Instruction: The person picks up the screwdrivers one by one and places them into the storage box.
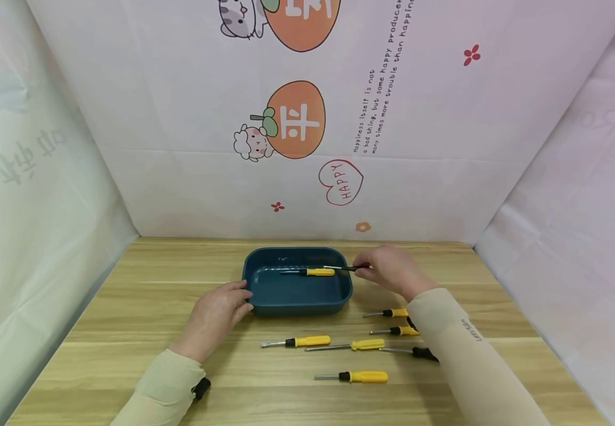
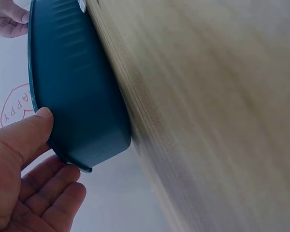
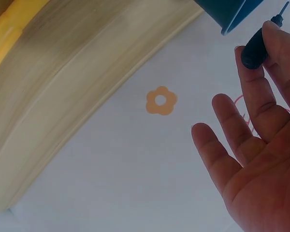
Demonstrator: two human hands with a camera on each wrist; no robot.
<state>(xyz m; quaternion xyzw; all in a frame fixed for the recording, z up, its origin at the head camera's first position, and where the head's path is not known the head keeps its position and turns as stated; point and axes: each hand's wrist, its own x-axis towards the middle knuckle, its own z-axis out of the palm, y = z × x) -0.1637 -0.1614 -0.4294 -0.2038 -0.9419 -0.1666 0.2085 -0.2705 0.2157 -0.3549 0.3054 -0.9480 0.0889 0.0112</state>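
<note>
A dark teal rectangular bin (image 1: 296, 310) stands at the back of the table. My left hand (image 1: 221, 310) holds it at its left front corner; in the left wrist view the thumb (image 2: 36, 130) lies against the rim and the other fingers curl near the corner. My right hand (image 1: 392, 271) pinches a black-handled screwdriver (image 3: 256, 48) between thumb and forefinger, the other fingers spread. Its shaft points left, over the bin's right rim. Inside the bin lies a screwdriver with a yellow and black handle (image 1: 319, 272).
In front of the bin lie several screwdrivers, among them a yellow-and-black one (image 1: 311, 341), an all-yellow-handled one (image 1: 367, 344) and one nearest me (image 1: 367, 377). A black-handled one (image 1: 423, 353) lies partly under my right forearm. A printed white backdrop (image 1: 419, 195) rises behind the table.
</note>
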